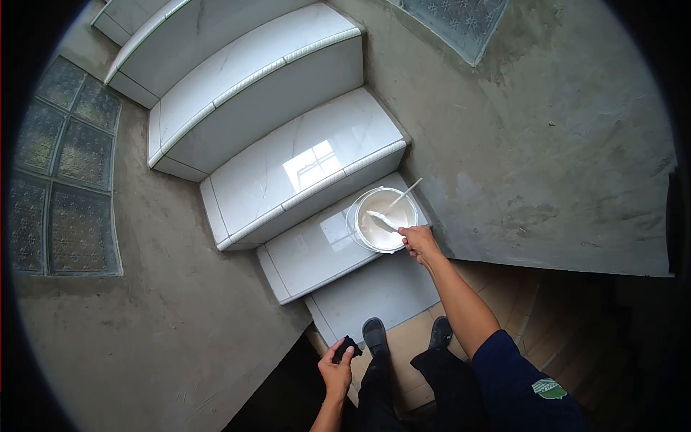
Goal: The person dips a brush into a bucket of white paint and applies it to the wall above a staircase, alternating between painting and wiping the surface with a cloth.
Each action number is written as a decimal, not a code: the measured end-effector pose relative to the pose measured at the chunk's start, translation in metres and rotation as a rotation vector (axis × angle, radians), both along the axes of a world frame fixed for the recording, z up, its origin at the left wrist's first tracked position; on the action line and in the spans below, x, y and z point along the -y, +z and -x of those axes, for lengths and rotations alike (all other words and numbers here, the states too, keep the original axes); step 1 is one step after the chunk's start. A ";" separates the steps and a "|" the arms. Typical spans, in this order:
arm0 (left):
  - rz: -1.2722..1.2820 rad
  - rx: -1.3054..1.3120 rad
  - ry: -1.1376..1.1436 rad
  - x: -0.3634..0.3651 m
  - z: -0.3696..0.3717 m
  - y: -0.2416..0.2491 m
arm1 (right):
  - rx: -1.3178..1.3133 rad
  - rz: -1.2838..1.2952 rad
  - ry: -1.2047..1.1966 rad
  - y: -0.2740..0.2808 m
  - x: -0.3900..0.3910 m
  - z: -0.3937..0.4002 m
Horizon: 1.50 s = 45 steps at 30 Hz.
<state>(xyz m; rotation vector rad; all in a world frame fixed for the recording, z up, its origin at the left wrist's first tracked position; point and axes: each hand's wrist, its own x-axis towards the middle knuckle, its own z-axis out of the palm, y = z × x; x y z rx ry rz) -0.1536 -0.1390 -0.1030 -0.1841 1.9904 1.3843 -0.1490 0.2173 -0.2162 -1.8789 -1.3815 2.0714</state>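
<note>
Right hand point(420, 243), closed, holds spatula point(387, 222) over bucket point(358, 221), presumably so nothing spills outside; left hand point(336, 372), curled, grips black item point(347, 349).

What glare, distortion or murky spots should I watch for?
Head view: window-shaped glare washes out part of the tiled step above the bucket; head view: stair edges look bowed, likely lens distortion, and corners are black; head view: the black item in the left hand is too dark to identify.

Spatula point(386, 223) in right fingers point(407, 233), white bucket point(386, 250), black item point(348, 348) in left fingers point(333, 351)
</note>
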 end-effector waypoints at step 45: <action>-0.194 -0.081 -0.057 -0.040 -0.032 0.032 | -0.042 -0.996 0.159 -0.011 0.066 -0.092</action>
